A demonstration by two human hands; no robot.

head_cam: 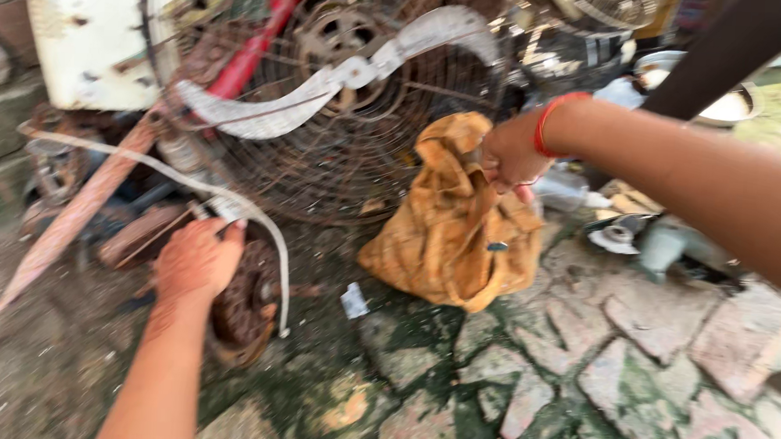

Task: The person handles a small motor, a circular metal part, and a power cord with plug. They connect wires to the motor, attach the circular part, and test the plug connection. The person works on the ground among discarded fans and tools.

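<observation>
**A:** What does each grip have?

**B:** The right hand (509,154) is closed tight on the bunched top edge of a crumpled mustard-yellow cloth bag (456,231), with something pinkish-red poking out under the fingers; I cannot tell what it is. A red thread band (548,121) circles that wrist. The left hand (197,259) lies flat, fingers loosely curled over a rusty round metal part (244,305), its fingertips just at a pale curved strip (233,206) that loops past it. Whether it truly grips the strip, I cannot tell.

**A:** Where is the bag?

**B:** On the floor of mossy, broken paving stones (603,369), its bottom resting there, its top pulled up by the hand, leaning against a rusty round wire fan guard (358,148) with a dull grey curved metal blade (344,73).

**A:** How far along does the work look?

**B:** Early, I judge. The bag is gathered shut at the top and only partly lifted; the rusty part lies low among the scrap, not raised.

**A:** Any packages or labels?

**B:** Hardly. A small scrap of white paper (353,300) lies on the floor between the two hands, too blurred to show print. At the upper left corner stands a chipped white metal casing (87,39), plain. A red pipe (253,51) slants beside it. Right of the bag lies a grey-green power tool (661,244), with no label visible.
</observation>
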